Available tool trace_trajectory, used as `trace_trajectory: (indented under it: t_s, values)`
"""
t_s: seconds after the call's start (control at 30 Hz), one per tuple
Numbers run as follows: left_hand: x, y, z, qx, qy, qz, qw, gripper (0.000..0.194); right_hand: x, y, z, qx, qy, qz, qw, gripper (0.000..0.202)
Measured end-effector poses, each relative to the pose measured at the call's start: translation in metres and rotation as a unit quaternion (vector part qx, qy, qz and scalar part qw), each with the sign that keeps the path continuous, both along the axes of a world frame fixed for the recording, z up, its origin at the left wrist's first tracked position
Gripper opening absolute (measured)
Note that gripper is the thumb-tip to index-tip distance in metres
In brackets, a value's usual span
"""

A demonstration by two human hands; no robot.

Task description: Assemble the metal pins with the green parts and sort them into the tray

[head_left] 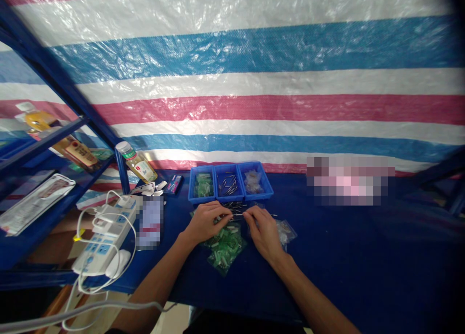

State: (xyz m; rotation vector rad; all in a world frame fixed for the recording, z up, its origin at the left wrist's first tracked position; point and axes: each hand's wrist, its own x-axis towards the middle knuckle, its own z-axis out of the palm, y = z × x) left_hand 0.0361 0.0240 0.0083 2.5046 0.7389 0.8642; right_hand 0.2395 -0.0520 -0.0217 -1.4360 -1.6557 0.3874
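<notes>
Both hands meet over the blue table (323, 237), with a thin, pen-like piece (238, 214) stretched between their fingertips. My left hand (209, 221) pinches its left end, and my right hand (263, 227) pinches the right end. Just behind the fingers lie several dark slim parts (235, 206). Green plastic packets (225, 249) spread below my left hand. A clear bag (286, 232) rests beside my right hand. Farther back, three joined blue bins hold green packets (204, 185), dark slim parts (227, 183) and clear packets (253, 182).
On the left are a white power strip (105, 237) with looping cables, a bottle (136, 164), a small dark box (173, 184) and a blue metal frame (69, 77). A striped sheet (254, 106) hangs behind the table. A blurred pink patch (347, 181) appears at the back right.
</notes>
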Motion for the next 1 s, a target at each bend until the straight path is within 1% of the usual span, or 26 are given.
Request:
trace_trajectory:
  t_s: [0.07,0.13,0.17,0.2,0.23,0.3,0.43,0.6,0.77,0.9,1.0]
  values:
    - [0.002,0.001,0.0,-0.003,-0.021,0.074,0.997,0.016,0.001,0.0,0.001,-0.01,-0.003,-0.016,1.0,0.027]
    - [0.005,0.003,-0.001,-0.009,-0.053,0.165,0.985,0.017,0.001,0.002,0.001,-0.014,-0.013,-0.014,1.0,0.026]
    - [0.006,0.004,-0.002,-0.012,-0.065,0.197,0.978,0.022,0.001,0.002,0.0,-0.013,-0.021,-0.007,1.0,0.025]
    - [0.007,0.004,-0.002,-0.014,-0.073,0.214,0.974,0.029,0.001,0.003,-0.002,-0.011,-0.032,0.002,0.999,0.023]
    - [0.007,0.005,-0.003,-0.013,-0.074,0.218,0.973,0.035,0.001,0.004,-0.004,-0.007,-0.046,0.012,0.999,0.021]
    - [0.006,0.006,-0.004,-0.005,-0.069,0.2,0.977,0.038,0.001,0.005,-0.008,0.005,-0.08,0.027,0.996,0.016]
    - [0.0,0.005,-0.005,0.011,-0.032,0.135,0.99,0.028,0.004,0.006,-0.015,0.03,-0.145,0.037,0.988,0.008]
    - [-0.002,0.003,-0.003,0.018,0.016,0.065,0.998,0.021,0.006,0.005,-0.017,0.026,-0.191,0.041,0.98,0.01]
    - [0.001,0.002,-0.006,0.021,0.035,0.018,0.999,0.02,0.004,0.004,-0.011,0.016,-0.17,0.038,0.985,0.011]
    - [0.004,0.0,-0.009,0.034,0.051,0.003,0.998,0.019,0.003,0.003,-0.004,0.027,-0.133,0.041,0.99,0.01]
    - [0.006,-0.001,-0.009,0.04,0.062,-0.004,0.997,0.015,0.002,0.002,0.0,0.048,-0.109,0.055,0.991,0.011]
